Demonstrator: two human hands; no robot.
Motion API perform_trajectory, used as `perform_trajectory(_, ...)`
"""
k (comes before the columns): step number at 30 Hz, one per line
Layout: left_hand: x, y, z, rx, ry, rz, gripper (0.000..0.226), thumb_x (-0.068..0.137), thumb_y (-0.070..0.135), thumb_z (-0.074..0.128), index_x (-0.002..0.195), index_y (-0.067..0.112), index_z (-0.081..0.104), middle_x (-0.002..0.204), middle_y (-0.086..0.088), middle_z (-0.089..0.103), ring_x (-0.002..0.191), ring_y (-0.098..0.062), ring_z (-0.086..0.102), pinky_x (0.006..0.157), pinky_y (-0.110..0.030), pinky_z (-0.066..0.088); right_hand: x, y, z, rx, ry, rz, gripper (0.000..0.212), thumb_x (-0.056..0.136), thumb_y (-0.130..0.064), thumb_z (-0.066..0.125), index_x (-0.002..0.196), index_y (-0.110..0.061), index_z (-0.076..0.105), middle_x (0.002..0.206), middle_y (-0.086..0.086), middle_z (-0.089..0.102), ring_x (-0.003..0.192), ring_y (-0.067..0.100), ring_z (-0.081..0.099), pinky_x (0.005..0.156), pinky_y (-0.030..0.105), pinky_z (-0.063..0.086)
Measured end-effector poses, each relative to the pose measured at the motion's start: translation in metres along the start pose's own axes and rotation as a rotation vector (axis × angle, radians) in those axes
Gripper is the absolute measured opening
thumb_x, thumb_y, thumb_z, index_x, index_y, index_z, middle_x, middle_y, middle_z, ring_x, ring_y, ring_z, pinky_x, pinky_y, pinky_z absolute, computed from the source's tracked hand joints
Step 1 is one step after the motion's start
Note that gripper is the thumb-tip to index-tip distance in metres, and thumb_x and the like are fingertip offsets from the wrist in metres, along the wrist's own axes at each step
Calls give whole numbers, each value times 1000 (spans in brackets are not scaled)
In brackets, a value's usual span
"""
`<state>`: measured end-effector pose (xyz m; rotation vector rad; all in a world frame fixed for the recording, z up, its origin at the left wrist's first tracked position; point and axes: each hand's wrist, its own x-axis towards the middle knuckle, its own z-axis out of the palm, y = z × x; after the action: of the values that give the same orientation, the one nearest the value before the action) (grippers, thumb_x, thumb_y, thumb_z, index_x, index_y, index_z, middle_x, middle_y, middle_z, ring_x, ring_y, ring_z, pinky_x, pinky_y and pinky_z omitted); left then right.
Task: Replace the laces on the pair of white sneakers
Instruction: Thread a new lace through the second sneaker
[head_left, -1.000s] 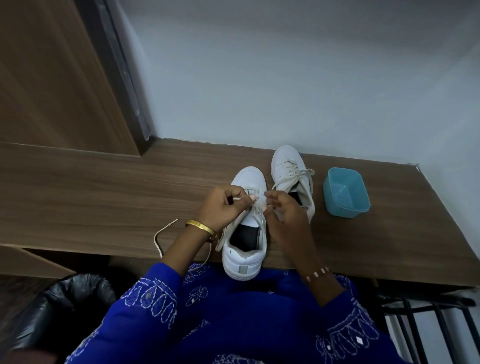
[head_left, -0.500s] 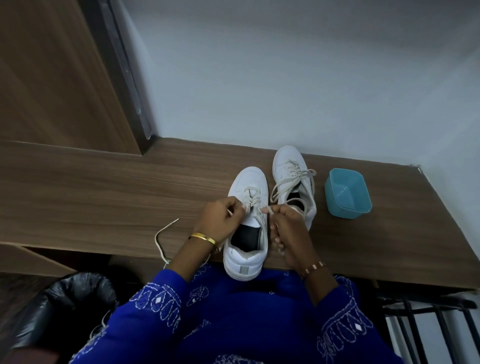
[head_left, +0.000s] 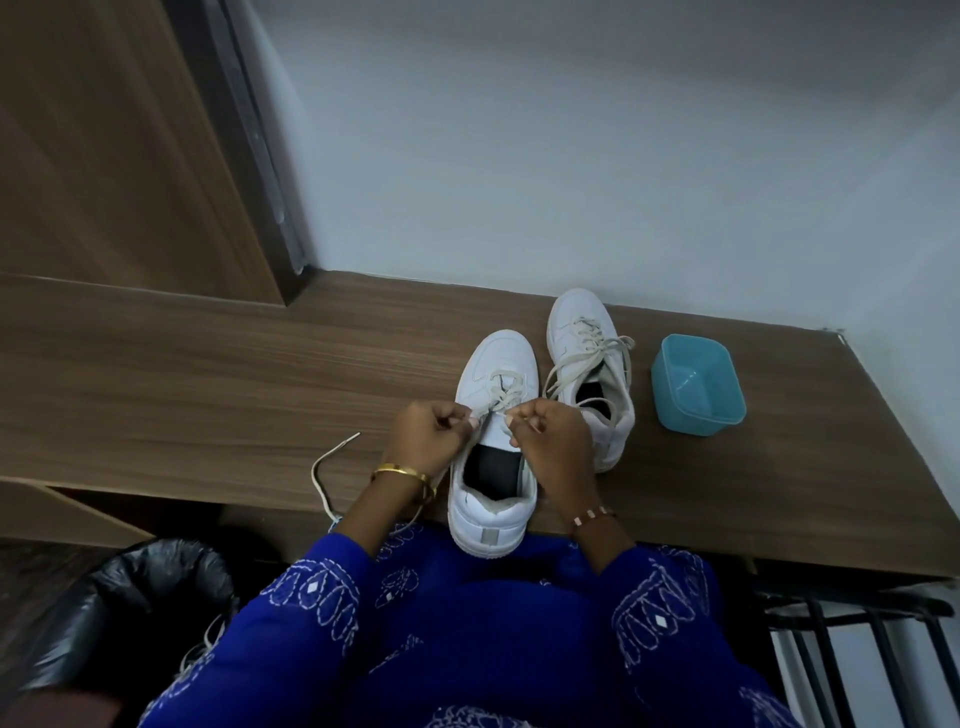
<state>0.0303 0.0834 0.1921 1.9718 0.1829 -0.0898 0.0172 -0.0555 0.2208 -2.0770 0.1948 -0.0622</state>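
The long brown wooden desk (head_left: 208, 384) looks smooth and grainy. The square blue plastic tub (head_left: 698, 387) shines. The white sneakers (head_left: 493, 467) look smooth, with soft cloth laces (head_left: 501, 395).

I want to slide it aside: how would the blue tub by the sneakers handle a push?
The blue plastic tub looks empty and thin-walled, so probably light. Its broad squarish shape suggests it would slide on the wooden desk, not roll or tip.

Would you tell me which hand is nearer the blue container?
Right. The right hand is nearer the blue container, across the second sneaker; the left hand is farther.
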Motion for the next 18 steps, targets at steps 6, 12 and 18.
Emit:
perform_trajectory(6, 2, -8, -1, -249, -14, -37, 10, 81, -1, 65, 77, 8, 70, 63, -5, 63, 59, -17, 55, 62, -25, 46, -4, 1, 15, -323, 28, -185, 14, 89, -12, 56, 87, -3, 67, 86, 9, 70, 81, 19, 62, 64, 22, 40)
perform_trajectory(12, 0, -10, 0, -259, 12, -2, 5, 79, -1, 67, 83, -2, 71, 60, 4, 64, 55, -5, 58, 60, -21, 49, -2, 2, 23, -359, 58, -165, 15, 89, -12, 53, 82, -4, 64, 80, 10, 68, 77, 22, 62, 65, 30, 46)
perform_trajectory(18, 1, -12, 0, -226, -28, 52, 5, 77, 2, 70, 77, 6, 72, 57, 14, 65, 54, 5, 59, 59, -13, 48, -1, 1, 24, -320, 69, -147, 17, 90, -13, 54, 80, -4, 64, 78, 9, 67, 73, 20, 60, 60, 25, 40)
